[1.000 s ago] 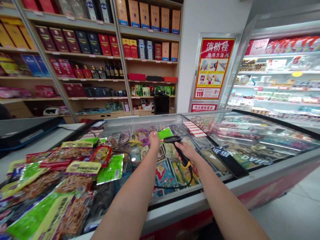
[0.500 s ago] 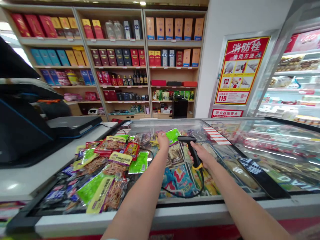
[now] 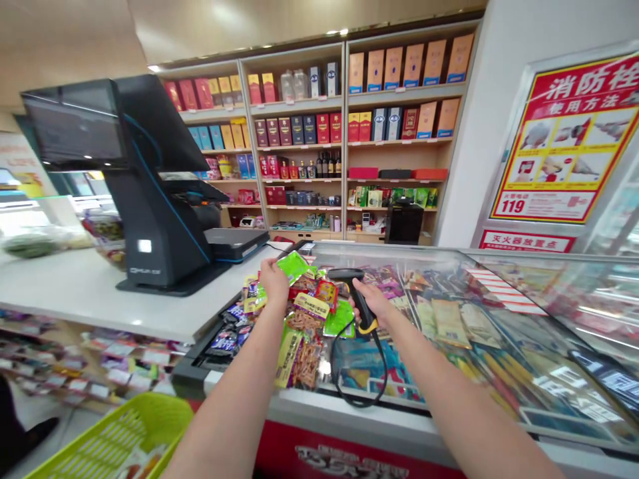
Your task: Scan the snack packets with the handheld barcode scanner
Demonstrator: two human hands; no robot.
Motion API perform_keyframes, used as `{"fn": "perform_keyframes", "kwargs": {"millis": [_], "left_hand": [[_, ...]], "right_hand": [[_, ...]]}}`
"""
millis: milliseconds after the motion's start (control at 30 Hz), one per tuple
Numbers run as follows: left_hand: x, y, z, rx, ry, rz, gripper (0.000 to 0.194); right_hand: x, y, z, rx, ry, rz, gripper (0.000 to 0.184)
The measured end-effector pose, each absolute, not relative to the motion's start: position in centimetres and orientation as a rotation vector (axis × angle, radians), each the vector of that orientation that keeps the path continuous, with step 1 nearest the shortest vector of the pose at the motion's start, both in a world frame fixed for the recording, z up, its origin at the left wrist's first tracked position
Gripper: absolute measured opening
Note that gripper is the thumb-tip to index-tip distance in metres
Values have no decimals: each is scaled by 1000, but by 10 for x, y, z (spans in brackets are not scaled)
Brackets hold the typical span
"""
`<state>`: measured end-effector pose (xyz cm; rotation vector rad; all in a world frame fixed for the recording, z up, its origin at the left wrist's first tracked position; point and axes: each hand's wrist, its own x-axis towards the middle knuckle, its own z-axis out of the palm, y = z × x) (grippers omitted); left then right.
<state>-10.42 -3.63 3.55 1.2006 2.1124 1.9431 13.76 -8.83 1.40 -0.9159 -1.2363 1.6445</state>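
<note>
1. Green snack packet (image 3: 293, 267) pinched at its edge by the left hand (image 3: 273, 283), held just above a heap of spicy snack packets (image 3: 305, 339) at the left end of the chest freezer (image 3: 349, 420).
2. Black barcode scanner (image 3: 357, 294) with a yellow collar, gripped firmly in the right hand (image 3: 373, 303), its black cable (image 3: 349, 394) looping down over the freezer's edge.
3. Further right, more packets lie beneath the sloping glass lid (image 3: 542, 296).

Snack packets (image 3: 307, 362) on chest freezer (image 3: 399, 429), checkout terminal (image 3: 150, 193) to the left, shelves (image 3: 299, 133) behind
</note>
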Motion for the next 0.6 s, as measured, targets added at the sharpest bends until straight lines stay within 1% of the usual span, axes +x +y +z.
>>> {"fn": "perform_keyframes", "kwargs": {"millis": [67, 167, 300, 400, 500, 600], "left_hand": [[-121, -43, 30, 1212, 2197, 1885, 24], [-131, -48, 23, 1328, 2276, 1676, 24], [-130, -49, 22, 1440, 2414, 1527, 31], [-128, -48, 26, 1407, 2439, 1392, 29], [-126, -49, 31, 1478, 2449, 1320, 26], [-126, -50, 34, 1529, 2443, 1326, 24]], "right_hand": [[126, -90, 11, -897, -1251, 1648, 44], [123, -93, 9, -896, -1243, 1634, 43], [140, -94, 6, -962, -1197, 1610, 37], [161, -95, 5, -1019, -1164, 1575, 34], [179, -96, 6, -1044, -1124, 1520, 34], [191, -98, 8, -1072, -1095, 1492, 35]]}}
